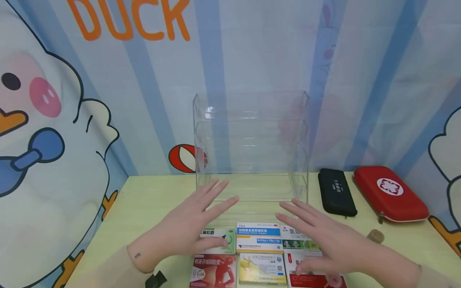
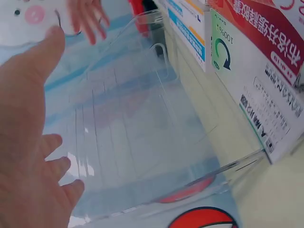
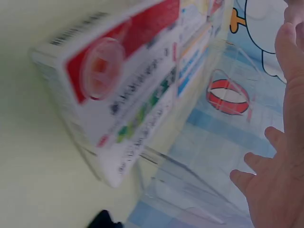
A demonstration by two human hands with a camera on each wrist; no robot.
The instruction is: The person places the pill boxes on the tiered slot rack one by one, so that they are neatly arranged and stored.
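Observation:
My left hand (image 1: 183, 226) is spread with straight fingers above the left side of several medicine boxes, holding nothing. On the right, my other hand (image 1: 333, 244) hovers the same way, fingers extended and empty. Between them, a blue-and-white box (image 1: 258, 237) and a yellow-and-white box (image 1: 262, 269) show fully. The left hand partly covers a green-and-white box (image 1: 219, 233); a red box (image 1: 212, 274) lies in front of that one. Beneath the right hand are a white box with a green band (image 1: 297, 243) and a red-and-white box (image 1: 297, 281), both partly hidden.
Behind the boxes stands a clear plastic tiered rack (image 1: 252, 136) against the striped backdrop. To its right lie a black zip case (image 1: 336, 192) and a red first-aid case (image 1: 392, 196). A small brown object (image 1: 375, 236) sits by the right wrist on the pale table (image 1: 151, 192).

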